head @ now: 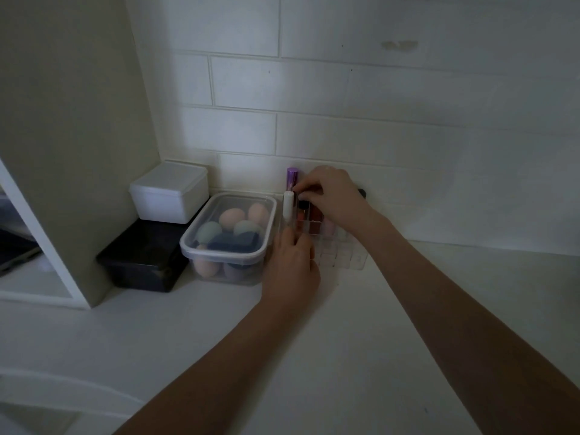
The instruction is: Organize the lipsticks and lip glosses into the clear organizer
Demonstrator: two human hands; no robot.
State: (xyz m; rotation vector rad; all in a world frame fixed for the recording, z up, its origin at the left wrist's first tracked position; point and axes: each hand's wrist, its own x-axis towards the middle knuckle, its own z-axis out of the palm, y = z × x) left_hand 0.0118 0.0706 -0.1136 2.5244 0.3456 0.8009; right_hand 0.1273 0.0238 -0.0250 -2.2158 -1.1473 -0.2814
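Dim light; detail in the compartments is poor.

Setup: clear organizer (342, 255) stands on the white tabletop (361, 340), far side, close to the tiled wall (314, 89). Just left of it, a lidded tub (229, 237) of makeup sponges; further left, a white box (169, 191) stacked on a black box (141, 255).

Contents so far: a purple tube (293, 178) upright in the far-left corner; a white-capped tube (288, 207) upright just near of it; several reddish and pink tubes (315, 221) in the far rows. The near rows look empty, as far as the glare allows.

Right hand (332, 193): reaches over the far rows, fingertips pressed together on a small dark cap (303, 196) beside the white-capped tube. Grip reads as a pinch on that tube's top. Whether it is fully seated in its cell cannot be told.

Left hand (292, 265): at the organizer's near-left corner, fingers up against the left wall at the base of the white-capped tube. Cannot tell whether it is holding the tube, or only steadying the organizer; the fingers are turned away from the camera.

Step in hand (judgement): seating one tube in a far-row cell while the other hand braces. Task partway, with many cells open.

Next move calls for: straight downward push until the tube bottoms out, then release without tipping its neighbours. No loose lipsticks are visible on the tabletop, so the next item's source is unknown.
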